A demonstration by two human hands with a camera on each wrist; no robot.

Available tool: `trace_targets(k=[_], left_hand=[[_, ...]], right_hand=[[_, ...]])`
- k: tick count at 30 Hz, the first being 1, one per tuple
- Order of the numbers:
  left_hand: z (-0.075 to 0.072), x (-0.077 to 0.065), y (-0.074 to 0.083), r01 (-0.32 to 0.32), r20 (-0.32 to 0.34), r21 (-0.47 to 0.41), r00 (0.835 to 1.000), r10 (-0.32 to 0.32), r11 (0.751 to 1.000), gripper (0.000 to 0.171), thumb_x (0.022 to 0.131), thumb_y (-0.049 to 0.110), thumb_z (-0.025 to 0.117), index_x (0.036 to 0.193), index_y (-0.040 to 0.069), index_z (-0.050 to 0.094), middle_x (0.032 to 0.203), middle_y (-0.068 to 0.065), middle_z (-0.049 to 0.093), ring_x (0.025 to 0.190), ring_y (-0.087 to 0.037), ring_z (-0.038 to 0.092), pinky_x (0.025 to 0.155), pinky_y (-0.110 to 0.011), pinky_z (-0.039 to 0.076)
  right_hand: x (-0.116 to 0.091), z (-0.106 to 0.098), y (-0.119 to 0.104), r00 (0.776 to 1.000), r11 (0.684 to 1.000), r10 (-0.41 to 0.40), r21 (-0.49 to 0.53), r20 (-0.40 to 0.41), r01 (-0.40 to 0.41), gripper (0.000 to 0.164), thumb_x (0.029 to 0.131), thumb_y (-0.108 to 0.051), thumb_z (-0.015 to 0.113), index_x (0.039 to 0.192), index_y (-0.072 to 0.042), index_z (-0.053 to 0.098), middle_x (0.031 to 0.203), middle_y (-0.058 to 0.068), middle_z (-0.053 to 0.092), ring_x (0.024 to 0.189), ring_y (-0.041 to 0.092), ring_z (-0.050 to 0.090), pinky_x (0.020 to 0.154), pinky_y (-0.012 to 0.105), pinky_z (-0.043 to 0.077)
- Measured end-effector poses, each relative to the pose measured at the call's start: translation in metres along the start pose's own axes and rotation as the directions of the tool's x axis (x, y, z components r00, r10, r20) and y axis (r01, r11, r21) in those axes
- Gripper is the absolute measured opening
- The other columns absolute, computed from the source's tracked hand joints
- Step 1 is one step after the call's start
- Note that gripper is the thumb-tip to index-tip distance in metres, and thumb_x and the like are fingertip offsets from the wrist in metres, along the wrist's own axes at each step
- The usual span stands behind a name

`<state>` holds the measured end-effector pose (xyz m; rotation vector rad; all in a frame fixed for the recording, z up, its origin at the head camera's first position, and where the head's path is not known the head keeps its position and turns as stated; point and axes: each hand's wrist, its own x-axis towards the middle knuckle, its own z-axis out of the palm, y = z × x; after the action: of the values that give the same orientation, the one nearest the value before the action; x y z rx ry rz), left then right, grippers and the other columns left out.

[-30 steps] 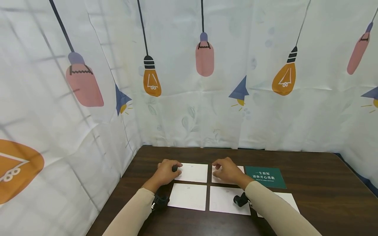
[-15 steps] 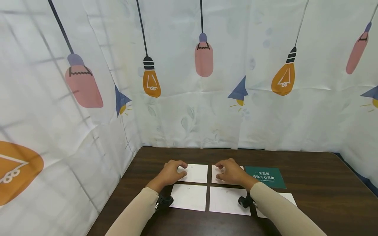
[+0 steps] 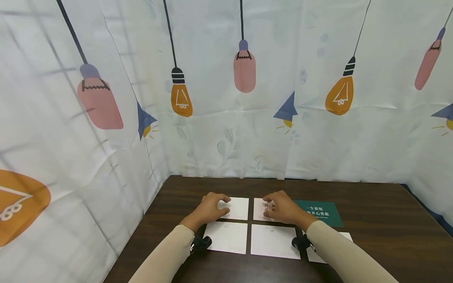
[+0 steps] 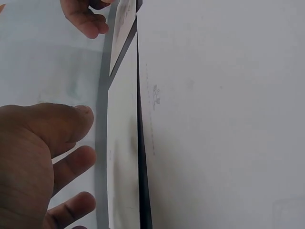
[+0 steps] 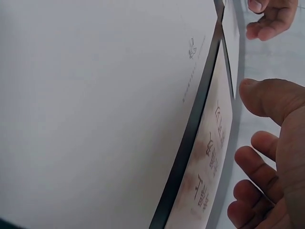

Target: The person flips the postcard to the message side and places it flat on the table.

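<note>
Over the left part of the white card at the back left (image 3: 238, 208) is my left hand (image 3: 208, 209), thumb and fingers apart with nothing between them. My right hand (image 3: 283, 207) hovers over the right part of the back middle card (image 3: 259, 209), which bears reddish-brown writing; its fingers are loosely bent and hold nothing. In the left wrist view, the left thumb (image 4: 71, 125) is raised beside a card edge. The right wrist view shows the right fingers (image 5: 259, 174) beside the card with writing. A teal card (image 3: 320, 210) with white lettering lies partly behind the right hand.
Two white cards, front left (image 3: 228, 237) and front middle (image 3: 272, 240), lie nearer on the dark wooden table (image 3: 396, 228). The right forearm partly covers another white card (image 3: 315, 256). A printed curtain (image 3: 226, 149) hangs behind the table and along its sides.
Both hands have shifted a little to the right above the cards. More of the writing on the back middle card shows, and the right hand covers a bit more of the teal card.
</note>
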<state>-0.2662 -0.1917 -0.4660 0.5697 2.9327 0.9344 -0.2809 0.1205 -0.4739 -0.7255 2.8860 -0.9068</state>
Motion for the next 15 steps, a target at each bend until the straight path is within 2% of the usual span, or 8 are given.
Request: trace_targets(k=[7,15], left_hand=[[0.003,0.004,0.007,-0.057,0.021,0.008,0.998,0.057,0.998,0.033,0.092,0.022,0.078,0.122,0.009,0.072,0.116,-0.003,0.070,0.122,-0.036,0.050,0.100,-0.060,0.038],[0.011,0.012,0.013,-0.096,0.034,0.054,0.995,0.094,0.994,0.034,0.092,0.026,0.078,0.123,0.013,0.072,0.123,-0.003,0.069,0.128,-0.035,0.047,0.105,-0.062,0.030]], right_hand=[[-0.005,-0.004,0.005,0.999,0.999,0.037,-0.012,0.003,-0.037,0.052,0.085,-0.029,0.086,0.130,-0.010,0.068,0.120,-0.001,0.067,0.128,0.029,0.049,0.101,0.051,0.046],[-0.014,-0.013,0.016,1.000,0.999,-0.010,-0.053,-0.021,0.008,0.055,0.086,-0.030,0.084,0.132,-0.006,0.066,0.130,0.008,0.065,0.130,0.034,0.048,0.104,0.055,0.043]])
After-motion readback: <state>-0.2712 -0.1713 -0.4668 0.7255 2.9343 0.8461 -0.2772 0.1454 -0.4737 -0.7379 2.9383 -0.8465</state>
